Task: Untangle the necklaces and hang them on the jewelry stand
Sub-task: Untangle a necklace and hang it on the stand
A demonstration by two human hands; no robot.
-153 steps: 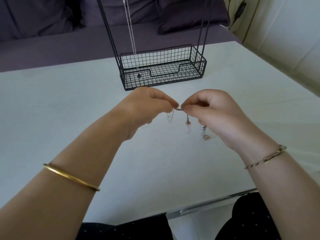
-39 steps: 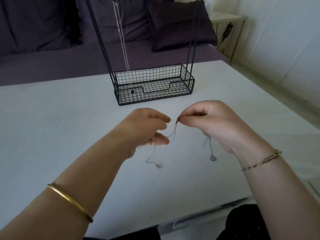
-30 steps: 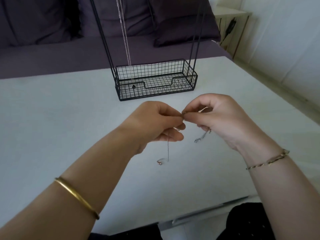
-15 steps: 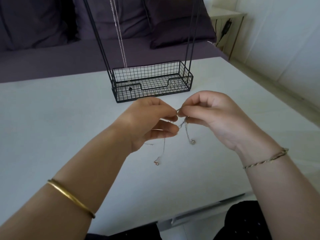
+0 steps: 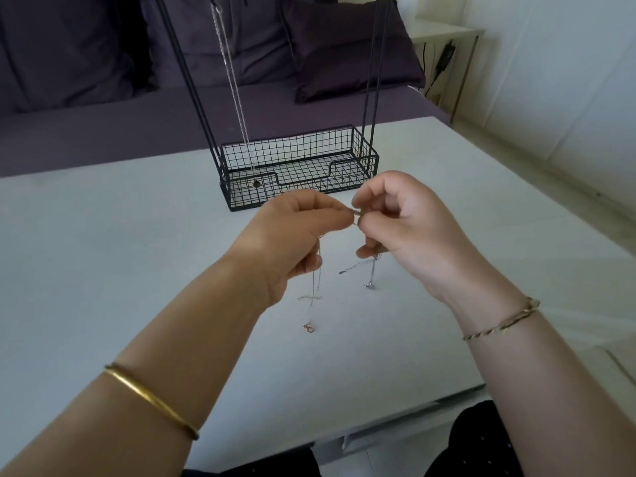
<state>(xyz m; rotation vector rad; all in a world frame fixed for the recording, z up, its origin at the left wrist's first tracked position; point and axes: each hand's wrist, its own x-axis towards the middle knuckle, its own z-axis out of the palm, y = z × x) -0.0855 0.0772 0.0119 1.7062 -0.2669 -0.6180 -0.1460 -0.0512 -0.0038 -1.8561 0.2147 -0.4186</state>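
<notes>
Thin tangled necklaces (image 5: pixel 316 287) hang between my two hands above the white table (image 5: pixel 103 270). My left hand (image 5: pixel 296 232) pinches the chains at thumb and forefinger, and a strand with a small copper ring (image 5: pixel 308 328) drops from it to the tabletop. My right hand (image 5: pixel 399 225) pinches the same spot from the right, with a silver strand and pendant (image 5: pixel 370 285) dangling below it. Behind the hands stands the black wire jewelry stand (image 5: pixel 299 170), and one silver necklace (image 5: pixel 234 84) hangs from it into its basket.
A dark purple sofa (image 5: pixel 86 98) with a cushion (image 5: pixel 351 53) runs behind the table. A small side table (image 5: pixel 447 32) and a white wall are at the right. The table's front edge (image 5: pixel 395 418) is near my lap.
The chains' loose ends have swung a little and both hands have lifted slightly toward the stand. Both pinches stay together at the same knot.
</notes>
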